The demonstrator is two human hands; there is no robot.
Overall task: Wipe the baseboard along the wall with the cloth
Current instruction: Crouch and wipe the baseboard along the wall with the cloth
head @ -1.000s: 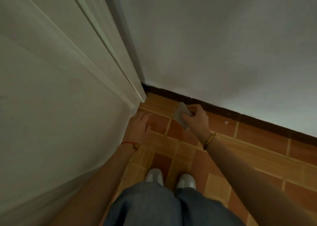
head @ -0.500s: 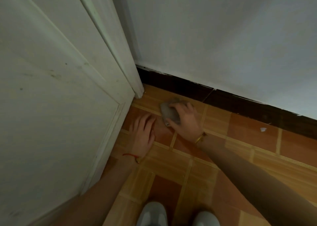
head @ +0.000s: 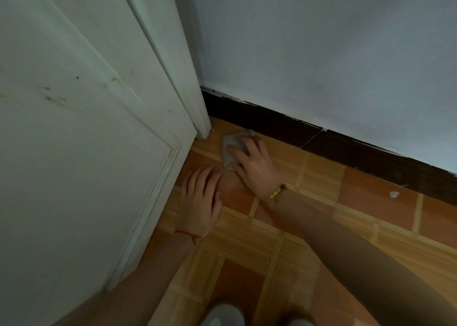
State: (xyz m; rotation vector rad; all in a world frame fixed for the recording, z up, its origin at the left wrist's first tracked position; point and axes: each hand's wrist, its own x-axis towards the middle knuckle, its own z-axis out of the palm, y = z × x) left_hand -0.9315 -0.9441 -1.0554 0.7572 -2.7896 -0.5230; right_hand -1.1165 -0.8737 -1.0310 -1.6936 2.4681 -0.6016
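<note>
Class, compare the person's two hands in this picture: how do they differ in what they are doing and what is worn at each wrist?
The right hand presses a grey cloth onto the floor near the dark baseboard; the left hand rests flat on bare tile beside the white door, holding nothing. The right wrist has a gold bracelet; the left wrist a red string. Both lie palm down.

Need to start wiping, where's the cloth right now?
Head view: the grey cloth lies on the floor tiles under the right hand, beside the dark baseboard.
</note>
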